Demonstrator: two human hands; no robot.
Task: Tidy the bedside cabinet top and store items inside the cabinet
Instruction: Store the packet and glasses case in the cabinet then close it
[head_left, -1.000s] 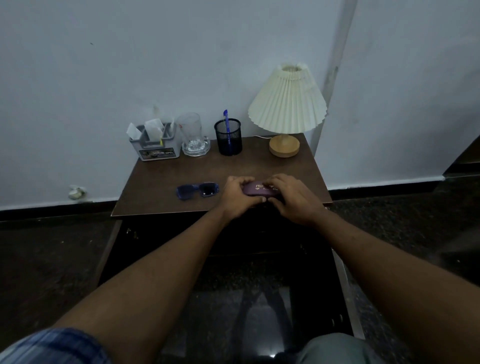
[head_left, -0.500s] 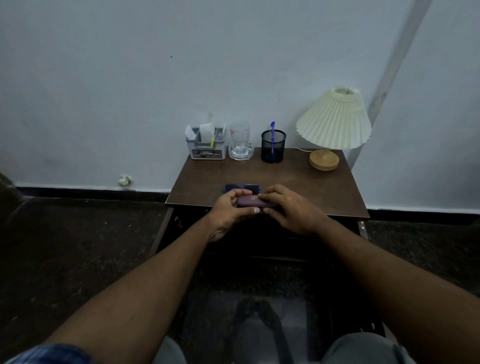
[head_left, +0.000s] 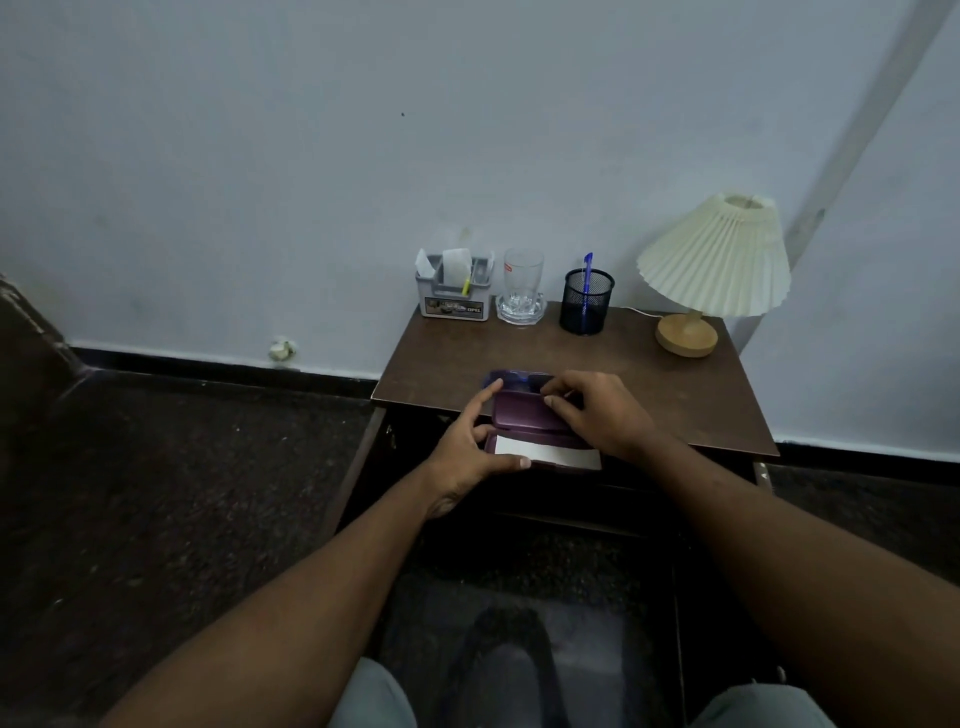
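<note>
A purple glasses case (head_left: 524, 415) is held open in front of the brown cabinet top's (head_left: 675, 384) front edge. A white cloth (head_left: 550, 453) lies in its lower half. My left hand (head_left: 467, 457) grips the case's left end, thumb under, forefinger on the lid's corner. My right hand (head_left: 597, 415) holds the lid and the right end. Blue-lensed sunglasses (head_left: 511, 378) lie on the cabinet top just behind the case, mostly hidden by it and my fingers.
Along the back of the cabinet top stand a grey organiser (head_left: 454, 293) with papers, a clear glass (head_left: 522, 286) on a glass coaster, a black mesh pen cup (head_left: 587, 301) with a blue pen, and a pleated cream lamp (head_left: 714, 270). Dark floor spreads to the left.
The purple case was shut between my hands; now it is open, showing the white cloth. My view has swung left and back, so the cabinet sits further right.
</note>
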